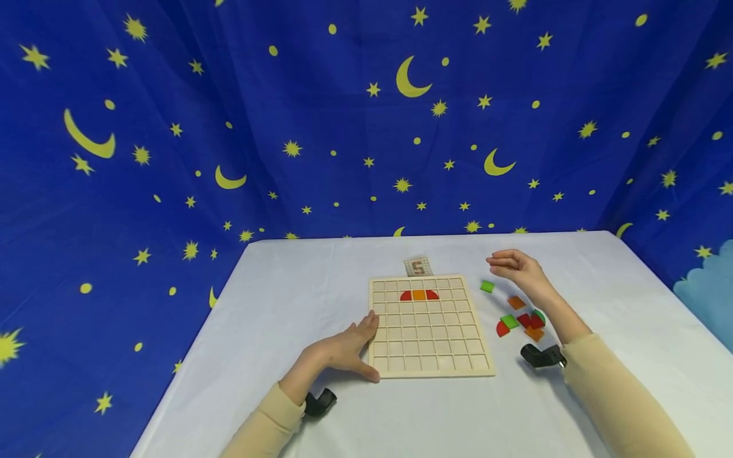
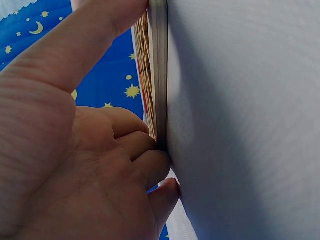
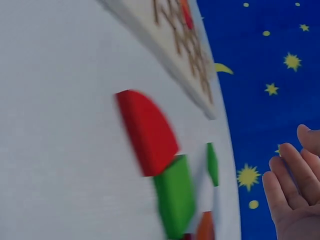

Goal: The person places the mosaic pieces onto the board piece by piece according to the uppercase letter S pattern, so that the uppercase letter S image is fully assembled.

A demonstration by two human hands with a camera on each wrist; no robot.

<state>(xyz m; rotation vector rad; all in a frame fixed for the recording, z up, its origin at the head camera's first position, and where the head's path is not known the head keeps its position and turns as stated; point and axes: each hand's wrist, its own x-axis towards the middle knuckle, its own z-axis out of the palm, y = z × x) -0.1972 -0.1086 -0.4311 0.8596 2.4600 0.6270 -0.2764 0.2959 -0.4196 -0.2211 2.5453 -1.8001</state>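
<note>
A pale wooden grid board lies on the white table. In one of its upper rows sit an orange square and, on either side of it, a red quarter-circle piece and another red quarter-circle. My left hand rests against the board's left side, its thumb at the near corner and its fingers spread along the edge. Raised over the table right of the board, my right hand holds nothing visible; its fingers are relaxed. Below it lies a green square.
Loose pieces lie right of the board: an orange one, a red quarter-circle, a green square and several more, some overlapping. A small pattern card touches the board's far edge. A blue starry cloth hangs behind.
</note>
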